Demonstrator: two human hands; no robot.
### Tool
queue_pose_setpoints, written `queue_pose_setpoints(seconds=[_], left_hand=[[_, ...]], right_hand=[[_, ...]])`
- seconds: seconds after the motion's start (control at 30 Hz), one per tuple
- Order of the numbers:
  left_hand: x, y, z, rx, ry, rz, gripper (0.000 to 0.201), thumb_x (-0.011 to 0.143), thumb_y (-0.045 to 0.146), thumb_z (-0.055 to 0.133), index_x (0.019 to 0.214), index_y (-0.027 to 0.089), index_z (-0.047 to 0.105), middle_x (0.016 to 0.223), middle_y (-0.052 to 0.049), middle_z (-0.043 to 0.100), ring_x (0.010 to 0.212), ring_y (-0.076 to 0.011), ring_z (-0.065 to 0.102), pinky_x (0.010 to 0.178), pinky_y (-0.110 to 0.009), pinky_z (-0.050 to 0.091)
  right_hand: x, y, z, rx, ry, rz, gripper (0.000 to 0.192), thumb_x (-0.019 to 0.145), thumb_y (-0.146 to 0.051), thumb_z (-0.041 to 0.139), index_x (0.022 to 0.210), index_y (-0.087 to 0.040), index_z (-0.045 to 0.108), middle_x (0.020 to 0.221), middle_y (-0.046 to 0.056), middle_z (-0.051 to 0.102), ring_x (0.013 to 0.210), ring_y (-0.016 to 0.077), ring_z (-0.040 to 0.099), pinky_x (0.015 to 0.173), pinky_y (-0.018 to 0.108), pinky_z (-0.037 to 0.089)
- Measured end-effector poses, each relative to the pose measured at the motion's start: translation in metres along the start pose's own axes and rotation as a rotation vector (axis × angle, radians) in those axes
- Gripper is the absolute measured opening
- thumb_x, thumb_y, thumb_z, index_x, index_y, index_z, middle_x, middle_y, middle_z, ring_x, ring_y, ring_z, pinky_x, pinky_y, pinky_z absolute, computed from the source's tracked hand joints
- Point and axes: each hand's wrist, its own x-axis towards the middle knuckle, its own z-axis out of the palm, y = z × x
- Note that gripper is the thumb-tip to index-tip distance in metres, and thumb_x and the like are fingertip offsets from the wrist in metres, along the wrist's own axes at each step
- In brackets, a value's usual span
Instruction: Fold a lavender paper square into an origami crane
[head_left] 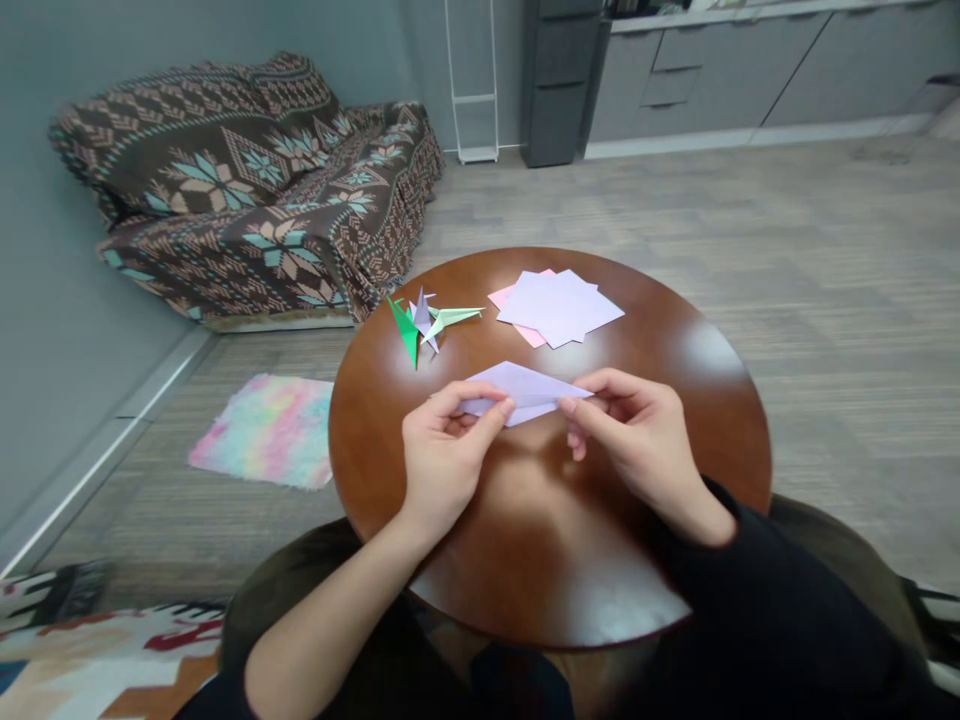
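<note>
Lavender folded paper [525,390], creased into a long, flat, pointed shape, sits at the centre of the frame, held just above the round brown counter [547,560] between both hands. The left hand [442,455] pinches its left end, thumb and forefinger closed on the paper's lower edge. The right hand [637,440] grips the right end, fingertips [570,405] pressed together on the fold, its wrist running into a black sleeve [765,600] at the lower right.

Just beyond the hands, toward the upper left of the counter, lie three finished paper cranes touching one another: a dark green crane [407,330], a small lavender crane [422,315] and a pale green crane [454,318]. To their right, near the far edge, a loose stack of lavender sheets [562,305] overlaps a pink sheet [525,330] that shows beneath it.

On the floor at the left of the frame lies a pastel fluffy mat [266,430]. In the upper left a sofa under a brown patterned throw [247,190] stands against the wall, and grey cabinets [720,70] run along the upper right.
</note>
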Motion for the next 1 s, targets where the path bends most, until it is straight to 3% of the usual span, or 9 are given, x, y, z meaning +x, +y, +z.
queue_pose_setpoints(seconds=[0.5, 0.73, 0.87, 1.0], left_hand=[[0.003, -0.007, -0.001, -0.035, 0.011, -0.043, 0.016, 0.075, 0.03, 0.088, 0.083, 0.019, 0.081, 0.078, -0.002, 0.077, 0.059, -0.0103, 0.063, 0.056, -0.019, 0.051], [0.013, -0.017, -0.011, -0.068, 0.061, -0.05, 0.017, 0.075, 0.03, 0.088, 0.085, 0.019, 0.079, 0.079, -0.001, 0.076, 0.061, -0.0112, 0.066, 0.057, -0.02, 0.051], [0.014, -0.015, -0.012, -0.013, -0.002, -0.047, 0.015, 0.076, 0.029, 0.087, 0.083, 0.019, 0.079, 0.079, -0.002, 0.076, 0.061, -0.0114, 0.065, 0.057, -0.02, 0.051], [0.014, -0.011, -0.01, 0.027, -0.167, -0.134, 0.016, 0.076, 0.029, 0.085, 0.085, 0.018, 0.076, 0.071, -0.001, 0.073, 0.054, -0.0116, 0.062, 0.051, -0.021, 0.048]], right_hand=[[0.002, -0.004, 0.004, 0.061, 0.053, 0.034, 0.016, 0.084, -0.028, 0.08, 0.076, -0.016, 0.075, 0.056, -0.001, 0.068, 0.04, 0.0112, 0.06, 0.041, 0.023, 0.051], [0.012, 0.004, -0.009, 0.117, 0.223, -0.01, 0.012, 0.084, -0.024, 0.078, 0.075, -0.017, 0.074, 0.059, -0.002, 0.064, 0.044, 0.01, 0.057, 0.039, 0.021, 0.045], [0.014, 0.005, -0.011, 0.018, 0.237, -0.105, 0.01, 0.09, -0.025, 0.072, 0.081, -0.019, 0.072, 0.065, -0.002, 0.064, 0.054, 0.0114, 0.059, 0.05, 0.023, 0.049], [0.012, 0.003, -0.009, -0.192, 0.066, -0.152, 0.009, 0.094, -0.028, 0.068, 0.092, -0.02, 0.073, 0.091, 0.003, 0.074, 0.075, 0.015, 0.065, 0.069, 0.027, 0.052]])
